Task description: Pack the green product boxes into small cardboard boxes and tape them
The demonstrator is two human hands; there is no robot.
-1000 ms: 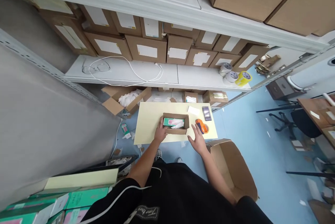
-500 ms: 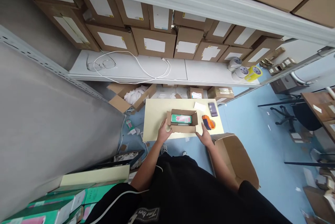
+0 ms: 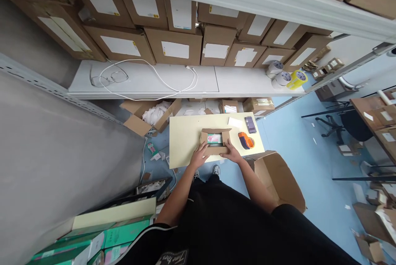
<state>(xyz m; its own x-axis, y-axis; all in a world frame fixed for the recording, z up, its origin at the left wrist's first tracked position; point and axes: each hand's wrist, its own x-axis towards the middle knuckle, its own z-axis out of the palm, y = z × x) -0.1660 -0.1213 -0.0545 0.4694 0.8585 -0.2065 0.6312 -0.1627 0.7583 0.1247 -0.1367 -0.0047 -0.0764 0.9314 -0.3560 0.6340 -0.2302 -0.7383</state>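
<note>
A small open cardboard box (image 3: pixel 213 150) sits near the front edge of the cream table (image 3: pixel 182 133). Inside it lies a green and pink box (image 3: pixel 214 138), partly covered by the short side flaps, which are bent inward. My left hand (image 3: pixel 199 154) grips the left end of the cardboard box, fingers on its left flap. At the opposite end, my right hand (image 3: pixel 232 152) holds the right side with its fingers over that flap. An orange tape dispenser (image 3: pixel 246 140) rests to the right of the cardboard box.
A white card (image 3: pixel 235 122) and a pixelated dark item (image 3: pixel 250 124) lie at the table's back right. Below right stands a large open carton (image 3: pixel 278 178). A shelf (image 3: pixel 148 81) beyond carries eyeglasses, a white cable and tape rolls (image 3: pixel 281 79). Green boxes (image 3: pixel 123 234) are stacked lower left.
Both hands have moved inward onto the cardboard box, and its short side flaps now fold in over the green and pink box. The view has shifted slightly.
</note>
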